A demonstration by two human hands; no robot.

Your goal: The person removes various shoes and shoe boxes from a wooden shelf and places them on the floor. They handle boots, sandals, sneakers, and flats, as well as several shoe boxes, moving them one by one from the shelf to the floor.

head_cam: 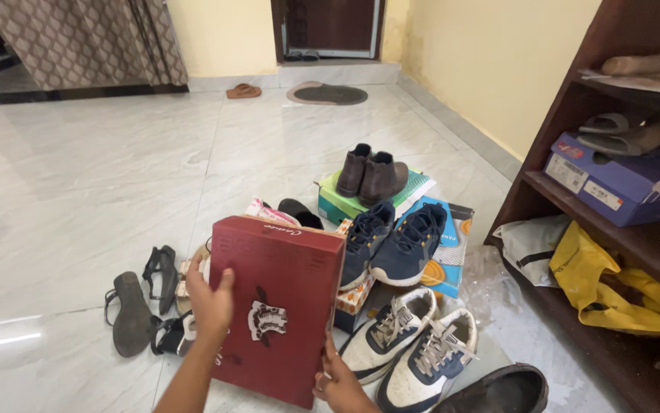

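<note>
Red rectangular cardboard shoebox [280, 310] is standing tilted on the white marble floor [77, 191], both hands grasping it: left hand [211, 302] gripping its left edge, right hand [337, 382] its lower corner. White lace-up sneakers [410, 344] are lying just beside; navy sneakers [395, 241] are resting beyond.

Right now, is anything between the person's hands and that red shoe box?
No. The left hand lies flat on the red shoe box at its left edge, and the right hand grips its lower right corner.
</note>
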